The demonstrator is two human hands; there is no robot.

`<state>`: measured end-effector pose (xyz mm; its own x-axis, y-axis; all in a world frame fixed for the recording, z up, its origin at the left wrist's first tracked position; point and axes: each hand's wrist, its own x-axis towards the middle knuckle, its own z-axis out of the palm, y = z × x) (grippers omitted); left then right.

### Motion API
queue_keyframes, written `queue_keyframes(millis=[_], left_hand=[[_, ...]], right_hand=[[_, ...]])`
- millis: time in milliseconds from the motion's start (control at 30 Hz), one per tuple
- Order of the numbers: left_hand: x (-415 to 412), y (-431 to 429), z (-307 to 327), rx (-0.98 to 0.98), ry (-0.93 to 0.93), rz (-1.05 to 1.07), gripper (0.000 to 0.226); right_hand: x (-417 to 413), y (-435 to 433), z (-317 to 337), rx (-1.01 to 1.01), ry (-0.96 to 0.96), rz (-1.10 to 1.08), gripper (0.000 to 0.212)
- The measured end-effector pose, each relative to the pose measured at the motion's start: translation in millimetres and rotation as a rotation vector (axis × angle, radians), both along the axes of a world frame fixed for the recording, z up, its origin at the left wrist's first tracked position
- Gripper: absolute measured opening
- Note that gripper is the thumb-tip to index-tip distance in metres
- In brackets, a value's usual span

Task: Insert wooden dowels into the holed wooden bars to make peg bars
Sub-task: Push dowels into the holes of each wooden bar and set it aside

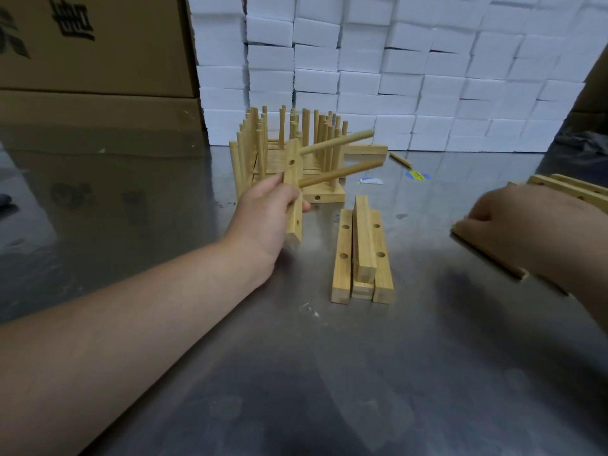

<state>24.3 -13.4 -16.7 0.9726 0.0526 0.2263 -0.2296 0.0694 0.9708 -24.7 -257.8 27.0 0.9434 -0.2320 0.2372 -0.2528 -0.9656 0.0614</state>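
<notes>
My left hand [266, 212] grips a holed wooden bar [293, 192] held on end above the table. Two dowels [342, 174] stick out of it to the right, and open holes show along its face. Over at the right my right hand [519, 222] rests with curled fingers on loose dowels [487, 255] lying on the table; whether it pinches one is hidden. A small stack of empty holed bars [362, 255] lies flat between my hands. Finished peg bars [289, 149] with upright dowels are stacked behind the held bar.
More holed bars [572, 189] lie at the far right. A single dowel [400, 160] lies near the white foam blocks [394, 70] stacked along the back. Cardboard boxes [95, 60] stand at the back left. The table [296, 373] is shiny metal.
</notes>
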Motion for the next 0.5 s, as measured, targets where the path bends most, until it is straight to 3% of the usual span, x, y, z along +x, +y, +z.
queue_keyframes(millis=[100,300,367,500], left_hand=[[-3,-1,-1,0.041,-0.031,-0.057,0.04],[-4,0,0,0.025,-0.025,-0.061,0.041],[-6,0,0,0.051,-0.04,-0.067,0.046],[-7,-1,0,0.087,-0.047,-0.079,0.032]], right_hand=[[5,-7,-3,-0.084,0.143,-0.045,0.04],[11,-12,-10,-0.119,0.24,-0.067,0.036],[12,-11,-10,-0.12,0.248,-0.07,0.035],[12,-13,-6,-0.089,0.148,-0.056,0.034]])
